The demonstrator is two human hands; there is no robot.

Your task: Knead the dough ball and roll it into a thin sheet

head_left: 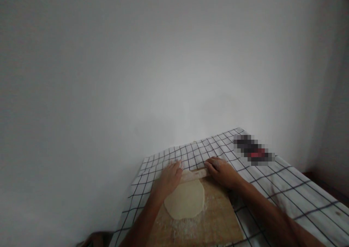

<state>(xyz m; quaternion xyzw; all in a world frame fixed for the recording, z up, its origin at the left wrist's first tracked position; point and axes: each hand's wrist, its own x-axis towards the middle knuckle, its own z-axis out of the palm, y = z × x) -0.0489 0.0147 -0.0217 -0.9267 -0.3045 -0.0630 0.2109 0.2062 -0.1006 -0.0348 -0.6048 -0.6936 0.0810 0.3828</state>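
A pale rolling pin (pixel 194 175) lies crosswise at the far edge of a flat, roughly round sheet of dough (pixel 185 200). My left hand (pixel 171 176) is closed over the pin's left end, with white flour on the fingers. At the other end, my right hand (pixel 219 170) wraps round the pin. Both ends of the pin are hidden under the hands. Beneath the dough is a wooden board (pixel 218 221), dusted with flour around the dough's near side.
A white tablecloth with black grid lines (pixel 286 188) covers the table under the board. Toward the back right sits a pixelated dark and red object (pixel 253 150). A grey-white wall (pixel 174 76) rises behind the table. Something brown (pixel 96 239) shows at the bottom left.
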